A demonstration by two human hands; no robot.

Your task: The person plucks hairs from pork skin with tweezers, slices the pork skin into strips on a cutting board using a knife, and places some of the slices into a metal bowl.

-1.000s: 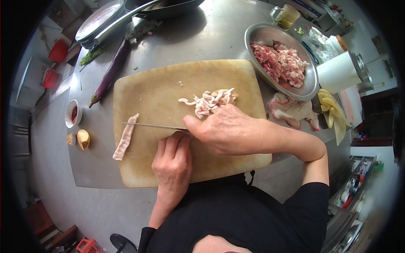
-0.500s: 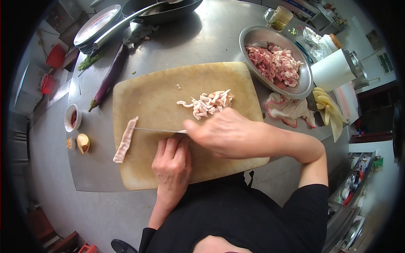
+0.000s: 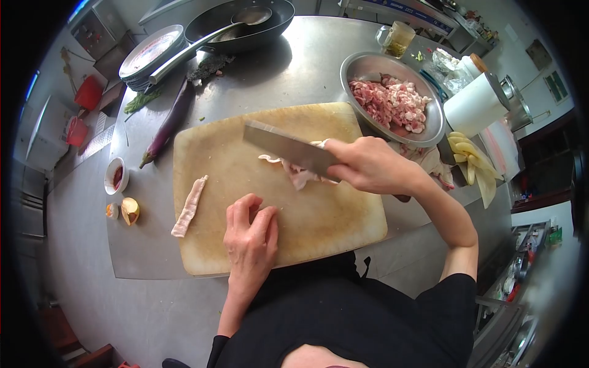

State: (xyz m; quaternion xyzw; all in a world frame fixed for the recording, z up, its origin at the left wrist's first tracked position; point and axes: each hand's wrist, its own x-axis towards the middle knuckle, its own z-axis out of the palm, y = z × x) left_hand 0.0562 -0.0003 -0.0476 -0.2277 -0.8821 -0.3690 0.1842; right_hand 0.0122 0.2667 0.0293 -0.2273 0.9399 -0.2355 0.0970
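Observation:
My right hand (image 3: 371, 162) grips the handle of a cleaver (image 3: 288, 149), its broad blade raised and pointing left above the cutting board (image 3: 233, 147). Partly hidden beneath the blade is a pile of pale meat slices (image 3: 300, 176). My left hand (image 3: 250, 236) rests near the board's front edge, fingers loosely bent and apart, with nothing visible in them. To its left lies a long pale strip of meat (image 3: 190, 205), touched by neither hand.
Behind the board's right corner stands a metal bowl (image 3: 434, 126) of chopped meat. Right of it are a cloth (image 3: 429, 161) and pale yellow slices (image 3: 471, 156). An eggplant (image 3: 169, 122), a small bowl (image 3: 124, 178), stacked plates (image 3: 150, 52) and a wok (image 3: 282, 18) with a ladle (image 3: 202, 43) occupy the left and back.
My right hand has lifted the cleaver and moved it up and right, from beside my left hand to over the meat slices. My left hand's fingers have loosened.

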